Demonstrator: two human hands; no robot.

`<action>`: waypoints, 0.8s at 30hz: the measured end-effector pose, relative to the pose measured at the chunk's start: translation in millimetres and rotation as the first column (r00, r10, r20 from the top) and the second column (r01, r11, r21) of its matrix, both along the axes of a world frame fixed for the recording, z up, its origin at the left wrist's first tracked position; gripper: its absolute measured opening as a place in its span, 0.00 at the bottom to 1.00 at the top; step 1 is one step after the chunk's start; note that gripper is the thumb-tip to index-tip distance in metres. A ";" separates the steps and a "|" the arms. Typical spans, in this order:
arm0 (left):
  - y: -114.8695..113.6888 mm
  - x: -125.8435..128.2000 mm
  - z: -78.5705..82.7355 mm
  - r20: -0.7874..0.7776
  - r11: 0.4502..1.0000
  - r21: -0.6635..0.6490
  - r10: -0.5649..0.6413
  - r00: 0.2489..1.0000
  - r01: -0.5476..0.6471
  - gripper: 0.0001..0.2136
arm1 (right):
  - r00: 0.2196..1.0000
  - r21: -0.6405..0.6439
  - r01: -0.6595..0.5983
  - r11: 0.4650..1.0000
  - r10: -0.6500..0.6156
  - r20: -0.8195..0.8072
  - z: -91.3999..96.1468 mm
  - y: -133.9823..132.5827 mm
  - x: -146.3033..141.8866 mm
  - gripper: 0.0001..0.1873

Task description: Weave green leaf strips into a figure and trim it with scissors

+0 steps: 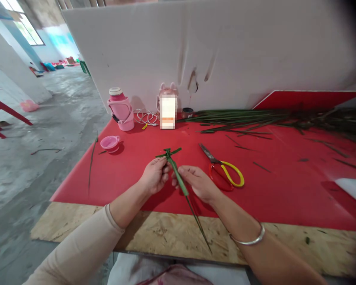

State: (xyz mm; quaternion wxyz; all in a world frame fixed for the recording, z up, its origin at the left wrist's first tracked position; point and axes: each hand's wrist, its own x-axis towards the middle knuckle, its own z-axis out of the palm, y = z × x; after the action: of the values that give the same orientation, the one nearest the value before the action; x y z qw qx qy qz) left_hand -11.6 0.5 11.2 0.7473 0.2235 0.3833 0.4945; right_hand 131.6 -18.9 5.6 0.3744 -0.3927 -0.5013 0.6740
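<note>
A woven green leaf piece (178,176) hangs over the red table covering, with short crossed strips at its top and a long thin tail pointing toward me. My left hand (154,175) pinches it just below the crossed strips. On the other side, my right hand (199,183) has its thumb and fingers closed at the middle of the leaf; the fingertips behind it are partly hidden. Scissors (225,168) with one red and one yellow handle lie just right of my right hand, blades pointing away.
Long green leaves (240,116) lie along the back right. A pink bottle (121,113), a white cable (146,116), a lit phone (168,113) and a small dark cup (187,113) stand before the white board (142,47). A pink cup (110,144) sits at left.
</note>
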 end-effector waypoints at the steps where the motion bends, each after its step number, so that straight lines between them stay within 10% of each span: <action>1: -0.2 0.7 -1.9 -0.001 1.000 0.018 -0.001 1.000 0.001 0.13 | 1.000 -0.014 -0.002 1.000 0.001 -0.025 0.9 -3.2 -4.5 0.19; 8: -2.7 4.1 -10.7 0.045 0.984 0.174 -0.037 0.998 0.029 0.12 | 0.981 -0.080 0.050 0.996 -0.064 -0.181 2.5 -6.7 -10.4 0.16; 14: -7.9 6.4 0.9 -0.090 0.998 0.065 0.002 0.996 0.004 0.13 | 0.994 0.102 0.090 0.991 -0.096 0.050 -3.2 -5.5 -5.1 0.22; 19: -9.3 6.0 1.5 -0.129 0.994 -0.063 -0.094 0.987 0.087 0.13 | 0.860 0.469 0.372 0.801 -0.488 0.149 -2.1 6.5 15.2 0.15; 24: -13.6 10.0 -1.4 -0.216 0.981 -0.043 -0.196 0.956 0.191 0.12 | 0.841 0.660 0.267 0.702 -0.504 0.195 3.1 13.7 31.1 0.13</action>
State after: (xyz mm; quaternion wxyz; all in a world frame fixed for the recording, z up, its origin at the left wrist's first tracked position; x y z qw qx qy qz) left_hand -1.5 -13.0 9.8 0.7477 0.3051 0.4451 0.3870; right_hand 162.8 -5.2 8.7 0.5164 -0.4655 -0.6550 0.2960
